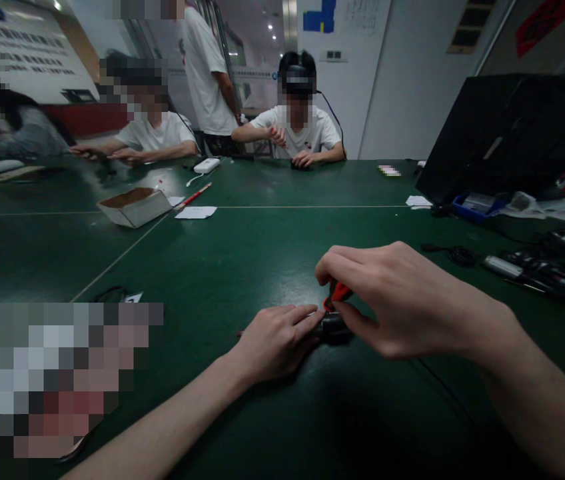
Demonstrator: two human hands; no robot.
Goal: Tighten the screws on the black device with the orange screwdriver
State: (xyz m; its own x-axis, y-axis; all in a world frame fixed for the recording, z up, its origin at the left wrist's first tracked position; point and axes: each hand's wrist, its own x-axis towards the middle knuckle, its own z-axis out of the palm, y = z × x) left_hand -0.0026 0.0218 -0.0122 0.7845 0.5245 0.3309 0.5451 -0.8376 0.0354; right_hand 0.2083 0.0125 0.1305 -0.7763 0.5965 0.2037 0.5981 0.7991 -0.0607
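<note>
My right hand (392,297) is closed in a pinch around the red and black handle of what looks like a screwdriver (340,291). The handle stands roughly upright over a black, tube-shaped device (336,327), and its lower end is too dark to make out. Lying across that device, my left hand (277,337) holds it down against the green tabletop with its fingers. Most of the device's left part is hidden under the hand. A thin dark cord lies on the table to the right, below my right wrist.
On the green table (262,253) stand an open box (135,207) and a red pencil-like stick (195,195) at the left. Dark cables and tools (547,263) lie at the right, below a large black monitor (507,140). Several people are across the table.
</note>
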